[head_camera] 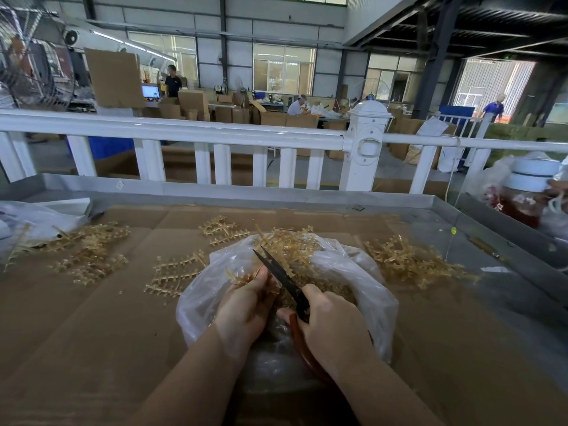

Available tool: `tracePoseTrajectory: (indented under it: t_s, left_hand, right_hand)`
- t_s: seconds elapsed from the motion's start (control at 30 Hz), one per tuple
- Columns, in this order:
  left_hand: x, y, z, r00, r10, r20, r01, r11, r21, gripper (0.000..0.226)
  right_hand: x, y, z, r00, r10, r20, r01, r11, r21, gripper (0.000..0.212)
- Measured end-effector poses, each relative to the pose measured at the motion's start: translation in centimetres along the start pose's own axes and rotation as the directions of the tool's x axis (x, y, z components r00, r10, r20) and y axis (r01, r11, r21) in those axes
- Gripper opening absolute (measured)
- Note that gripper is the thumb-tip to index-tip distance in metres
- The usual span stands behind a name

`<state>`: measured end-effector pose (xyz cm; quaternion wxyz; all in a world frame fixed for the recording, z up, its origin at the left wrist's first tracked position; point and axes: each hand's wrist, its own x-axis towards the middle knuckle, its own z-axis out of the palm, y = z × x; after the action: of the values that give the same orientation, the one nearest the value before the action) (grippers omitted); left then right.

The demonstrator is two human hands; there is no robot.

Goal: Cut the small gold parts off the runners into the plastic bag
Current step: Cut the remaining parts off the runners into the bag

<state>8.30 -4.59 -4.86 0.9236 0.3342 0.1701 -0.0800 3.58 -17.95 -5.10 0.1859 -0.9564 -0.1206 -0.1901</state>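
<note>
Snipping mid-batch: left hand (246,305) pinches a runner (242,276) over the bag (362,272), right hand (332,324) grips scissors (282,275) (blades apart just past the fingertips); next, probably close on a part.

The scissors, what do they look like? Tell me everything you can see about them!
The scissors have long, dark metal blades and curved reddish-brown handles. The right hand grips the handles, hiding most of them. The blades are slightly parted and point up and away to the left, over the open clear plastic bag. They sit right beside the gold runner that the left hand holds. The dark metal looks dull and worn.
</note>
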Motion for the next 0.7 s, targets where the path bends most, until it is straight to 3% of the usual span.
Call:
tracePoseTrajectory:
  t_s: [0.3,0.7]
  left_hand:
    - [0.10,0.06,-0.26,0.999,-0.003,0.048,0.003,1.000,-0.017,0.024]
    - [0.58,-0.28,-0.22,0.999,0.020,-0.032,-0.018,0.999,0.043,0.028]
  right_hand:
    - [-0.29,-0.33,0.24,0.999,0.005,-0.033,-0.004,1.000,0.022,0.034]
    - [0.08,0.36,0.11,0.999,-0.007,-0.033,0.007,1.000,0.005,0.038]
